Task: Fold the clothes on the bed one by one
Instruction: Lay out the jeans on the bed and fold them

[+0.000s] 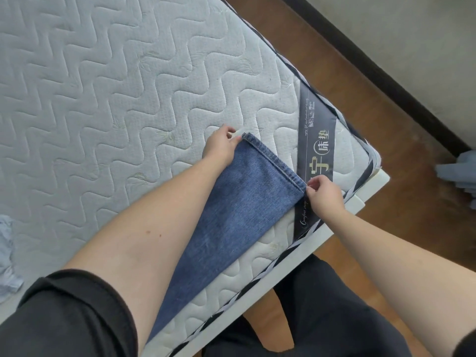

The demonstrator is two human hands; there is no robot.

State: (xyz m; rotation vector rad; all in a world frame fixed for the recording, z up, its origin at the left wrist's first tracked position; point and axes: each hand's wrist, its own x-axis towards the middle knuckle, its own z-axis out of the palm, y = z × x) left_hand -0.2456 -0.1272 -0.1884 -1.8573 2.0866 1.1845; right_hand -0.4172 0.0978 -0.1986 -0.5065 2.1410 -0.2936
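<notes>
Now jeans (247, 202) lie flat on the mattress (116, 99) near its corner label (318, 150); left hand (220, 148) and right hand (325, 195) fingers pinch the 2 hem corners.

There was one pair of jeans (247, 202) on the bed, showing as a single flat blue leg with one stitched hem. Two hands were in view: the left hand (221, 148) pinched one hem corner and the right hand (324, 194) pinched the other. One mattress (116, 99) lay there, with one dark label band (318, 140) across its corner. One pale blue garment (6, 258) sat crumpled at the mattress's left edge. One more pale blue bundle (461, 173) lay on the floor (386, 140) at the frame's right edge.
</notes>
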